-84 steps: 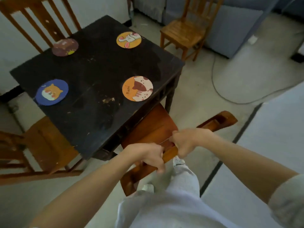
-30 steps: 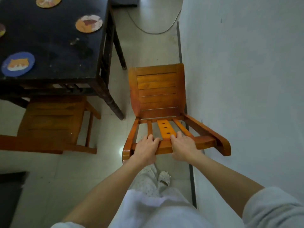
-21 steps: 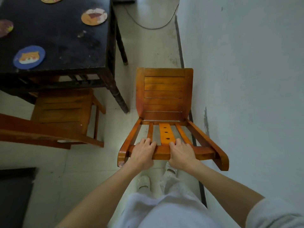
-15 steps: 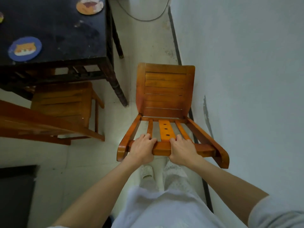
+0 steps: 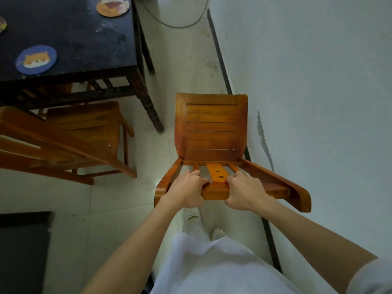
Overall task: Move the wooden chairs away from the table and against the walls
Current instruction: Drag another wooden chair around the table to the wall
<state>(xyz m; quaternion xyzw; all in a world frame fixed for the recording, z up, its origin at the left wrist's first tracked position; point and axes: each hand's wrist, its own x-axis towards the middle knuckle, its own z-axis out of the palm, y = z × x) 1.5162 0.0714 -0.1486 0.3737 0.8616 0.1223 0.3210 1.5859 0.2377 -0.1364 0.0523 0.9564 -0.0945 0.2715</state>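
Both the left hand and the right hand hold the top rail of the wooden chair, beside the right wall, right of the table.

top: white | slvs: short, pale | shoes: whitish

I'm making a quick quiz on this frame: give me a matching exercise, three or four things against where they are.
Things:
1. held chair
2. second chair
3. blue coaster
4. cable

Places:
A. on the dark table
B. partly under the table's near edge
C. on the floor, by the far wall base
D. beside the wall, gripped by left hand and right hand

Pairs: 1-D, 2-B, 3-A, 4-C
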